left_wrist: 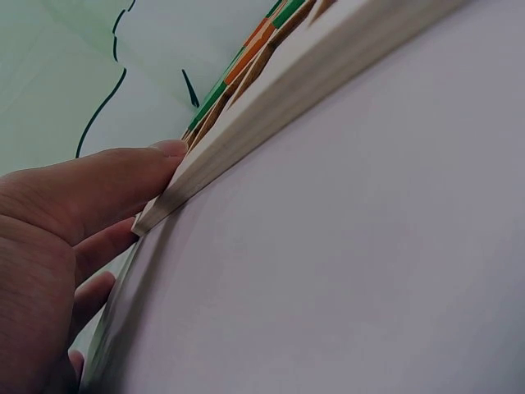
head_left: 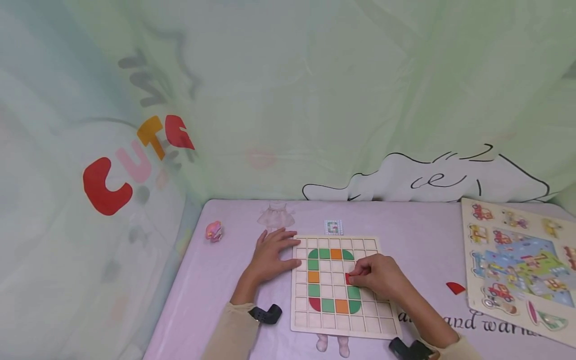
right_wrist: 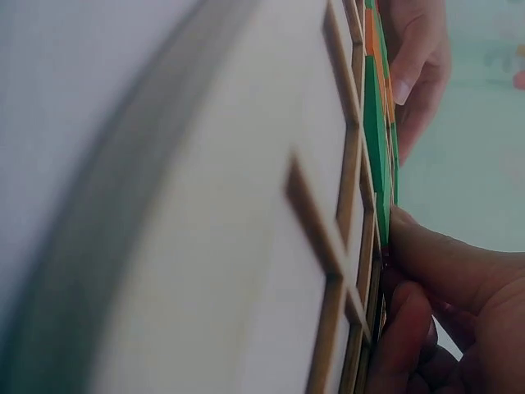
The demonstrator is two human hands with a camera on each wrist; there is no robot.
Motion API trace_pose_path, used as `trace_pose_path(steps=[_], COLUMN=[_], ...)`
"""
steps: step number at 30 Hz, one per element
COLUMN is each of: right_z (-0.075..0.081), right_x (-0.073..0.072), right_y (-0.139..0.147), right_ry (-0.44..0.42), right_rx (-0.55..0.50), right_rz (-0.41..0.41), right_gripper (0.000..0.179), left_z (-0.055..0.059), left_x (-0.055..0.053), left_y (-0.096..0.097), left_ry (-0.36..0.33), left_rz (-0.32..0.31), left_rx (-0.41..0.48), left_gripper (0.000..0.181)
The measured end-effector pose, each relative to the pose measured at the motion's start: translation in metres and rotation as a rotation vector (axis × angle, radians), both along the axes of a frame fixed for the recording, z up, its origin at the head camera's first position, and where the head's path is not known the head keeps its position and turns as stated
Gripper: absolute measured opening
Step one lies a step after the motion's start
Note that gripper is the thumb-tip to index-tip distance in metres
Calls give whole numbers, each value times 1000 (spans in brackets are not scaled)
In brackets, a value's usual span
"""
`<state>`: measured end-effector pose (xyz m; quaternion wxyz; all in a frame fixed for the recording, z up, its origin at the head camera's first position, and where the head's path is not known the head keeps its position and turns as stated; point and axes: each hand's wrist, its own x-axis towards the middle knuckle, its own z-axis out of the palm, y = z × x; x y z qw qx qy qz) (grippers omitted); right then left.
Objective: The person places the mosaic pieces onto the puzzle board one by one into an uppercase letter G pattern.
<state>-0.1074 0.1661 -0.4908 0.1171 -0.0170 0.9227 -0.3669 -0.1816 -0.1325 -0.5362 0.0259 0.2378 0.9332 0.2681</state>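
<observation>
A wooden grid board (head_left: 328,324) lies on the table, with green, orange and red pieces set in a ring of its cells. With fingers spread, my left hand (head_left: 270,255) rests at the board's left edge; in the left wrist view its thumb (left_wrist: 123,180) touches the rim. My right hand (head_left: 378,275) pinches a small red tile (head_left: 348,278) at a cell on the ring's right side, just above a green square (head_left: 354,293). Fingers partly cover that tile, so whether it is fully seated I cannot tell. A dark red rounded piece (head_left: 315,304) sits at the ring's lower left corner.
Right of the board lies a loose red quarter-round piece (head_left: 455,288). Beyond it is a picture puzzle board (head_left: 470,250) with vehicles. A small pattern card (head_left: 333,227) lies behind the grid board, and a pink figurine (head_left: 214,231) stands at the table's far left.
</observation>
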Motion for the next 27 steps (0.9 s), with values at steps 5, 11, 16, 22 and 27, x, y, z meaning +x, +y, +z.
trace_pose_path(steps=[5, 11, 16, 22, 27], right_z=[0, 4, 9, 17, 24], right_x=[0, 1, 4, 10, 16], right_y=[1, 3, 15, 56, 107], right_ry=[11, 0, -46, -7, 10], right_rx=[0, -2, 0, 79, 176], right_rz=[17, 28, 13, -19, -75], right_gripper=[16, 13, 13, 25, 34], left_z=[0, 3, 4, 3, 2], left_x=[1, 2, 2, 2, 2], left_y=[0, 0, 1, 1, 0], left_ry=[5, 6, 5, -6, -7], left_rz=[-2, -1, -5, 0, 2], left_rx=[7, 17, 20, 16, 15], left_gripper=[54, 53, 53, 53, 53])
